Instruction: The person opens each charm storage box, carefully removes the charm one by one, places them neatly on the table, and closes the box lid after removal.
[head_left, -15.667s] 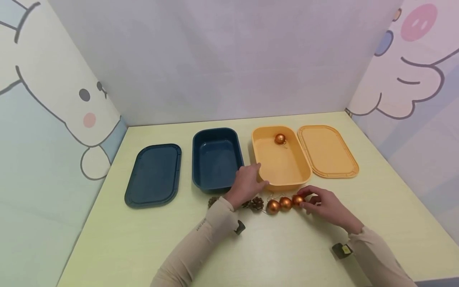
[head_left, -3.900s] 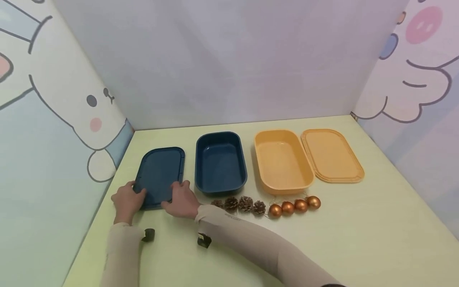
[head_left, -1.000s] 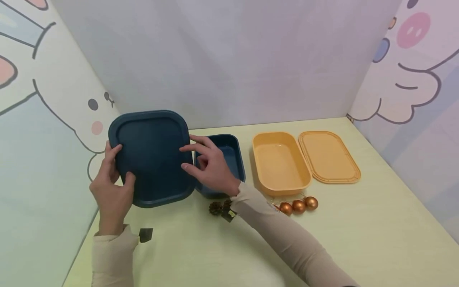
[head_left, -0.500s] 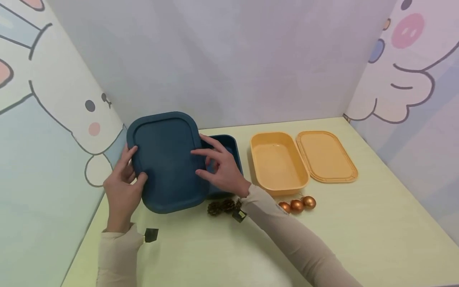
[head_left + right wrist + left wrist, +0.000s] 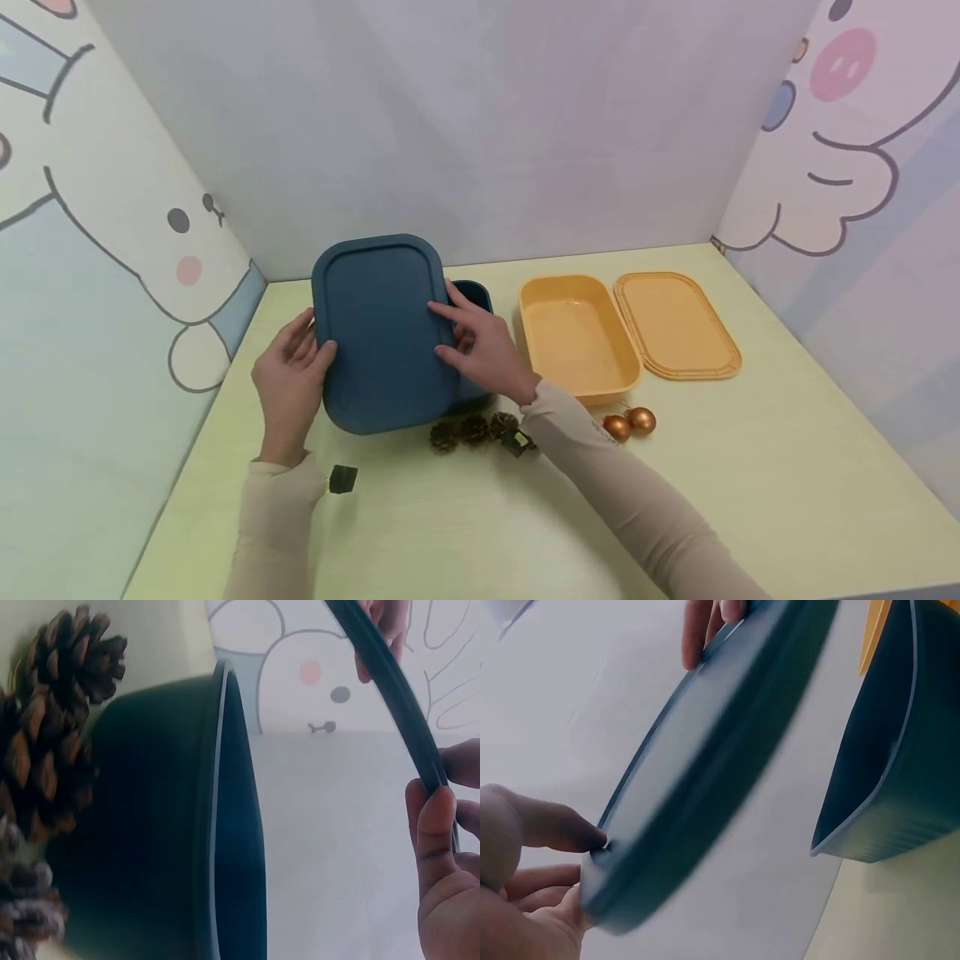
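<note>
A dark blue lid (image 5: 386, 333) is held up above the table, tilted, between both hands. At its left edge my left hand (image 5: 288, 387) grips it with thumb and fingers. My right hand (image 5: 487, 350) pinches the opposite edge, thumb on one face and fingers on the other in the right wrist view. The lid and right hand hide much of the dark blue box (image 5: 922, 772) in the head view. Both wrist views show a gap between lid and box. Several pine cones (image 5: 475, 429) lie in front of the box, some behind the right wrist.
A yellow box (image 5: 581, 333) stands right of the blue one, with its yellow lid (image 5: 678, 325) flat beside it. Copper-coloured baubles (image 5: 617, 428) lie before it, partly hidden by the right sleeve. Printed walls border the table (image 5: 420, 533).
Both hands have lifted the blue lid off the table at the left and carried it rightward, partly over the blue box. Earlier, a bauble left the yellow box and joined the row.
</note>
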`<state>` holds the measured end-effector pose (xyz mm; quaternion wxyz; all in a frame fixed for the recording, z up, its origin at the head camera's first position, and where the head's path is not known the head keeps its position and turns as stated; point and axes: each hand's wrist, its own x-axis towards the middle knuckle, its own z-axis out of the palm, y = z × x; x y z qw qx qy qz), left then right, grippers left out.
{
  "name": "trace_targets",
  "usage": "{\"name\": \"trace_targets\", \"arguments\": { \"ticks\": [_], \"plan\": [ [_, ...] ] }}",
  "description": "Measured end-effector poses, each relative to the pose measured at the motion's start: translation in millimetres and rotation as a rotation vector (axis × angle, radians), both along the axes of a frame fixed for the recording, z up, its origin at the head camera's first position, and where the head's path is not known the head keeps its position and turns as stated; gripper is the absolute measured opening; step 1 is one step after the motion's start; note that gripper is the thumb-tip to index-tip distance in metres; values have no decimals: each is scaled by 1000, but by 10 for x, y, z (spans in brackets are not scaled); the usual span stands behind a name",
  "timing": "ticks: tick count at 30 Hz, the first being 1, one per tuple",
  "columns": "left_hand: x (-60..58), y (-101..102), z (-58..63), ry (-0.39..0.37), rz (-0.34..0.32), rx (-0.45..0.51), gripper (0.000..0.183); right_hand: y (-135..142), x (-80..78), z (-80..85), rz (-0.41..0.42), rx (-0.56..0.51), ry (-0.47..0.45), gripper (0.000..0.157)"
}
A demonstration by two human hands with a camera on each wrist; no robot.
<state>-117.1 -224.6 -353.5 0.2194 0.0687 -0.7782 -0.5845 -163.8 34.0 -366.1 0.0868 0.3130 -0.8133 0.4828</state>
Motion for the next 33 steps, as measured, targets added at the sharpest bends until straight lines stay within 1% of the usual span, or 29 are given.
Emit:
{"name": "trace_targets", "arguments": {
  "ticks": [3, 5, 7, 10, 12, 15, 17, 19, 24, 27, 33],
  "plan": [
    [-21, 25, -25, -3, -48, -21, 51, 40, -34, 5, -29, 35, -1, 60],
    [-31, 28, -51, -17, -83, -48, 53, 66, -57, 7, -38, 49, -9, 60],
    [-47, 23, -87, -29, -124, -87, 58, 92, -75, 4, -35, 49, -37, 60],
    [-88, 3, -157, -30, -204, -179, 65, 130, -105, -17, -43, 45, -84, 60],
    [-125, -10, -210, -10, -271, -212, 68, 152, -121, -28, -57, 44, -100, 60],
    [-177, -22, -289, 16, -358, -184, 72, 169, -143, -33, -80, 51, -97, 59],
    [-201, -25, -334, 19, -392, -148, 74, 171, -152, -29, -89, 62, -89, 59],
    [-217, -19, -364, 9, -408, -121, 75, 174, -160, -26, -96, 72, -81, 58],
    [-244, 33, -370, -24, -412, -116, 71, 201, -172, -19, -124, 104, -70, 56],
    [-275, 68, -377, -31, -411, -140, 69, 222, -182, -16, -142, 127, -83, 56],
    [-355, 105, -405, -29, -409, -222, 68, 254, -214, -4, -173, 194, -98, 56]
  ]
}}
